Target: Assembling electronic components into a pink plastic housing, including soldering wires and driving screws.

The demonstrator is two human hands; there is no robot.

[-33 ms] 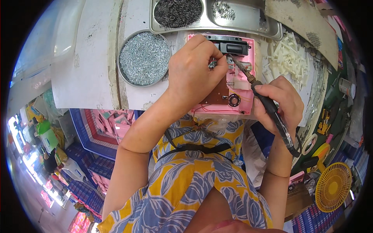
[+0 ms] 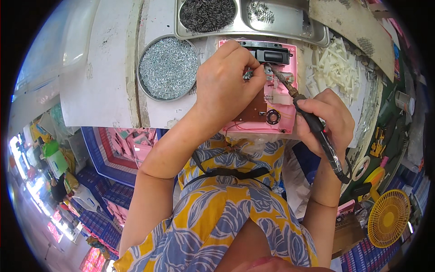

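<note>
My right hand (image 2: 333, 120) is closed round the black handle of a soldering iron (image 2: 312, 121). The iron slants up and left, its metal tip down among the parts inside a pink plastic housing (image 2: 286, 126). Close by the tip, my left hand (image 2: 229, 79) pinches thumb and forefinger together over the housing; what lies between them is too small to make out. Along the housing's far side sits a black plastic unit (image 2: 274, 56). A brown circuit board (image 2: 250, 111), thin wires and a round dark part (image 2: 273, 117) lie nearer me. My left hand hides part of the board.
A round tin of small silvery screws (image 2: 167, 68) stands left of the housing. Behind is a metal tray (image 2: 290, 31) with dark springs. White plastic pieces (image 2: 335, 68) are heaped on the right. A blue crate (image 2: 102, 158) of pink parts is below left, a yellow fan (image 2: 389, 218) lower right.
</note>
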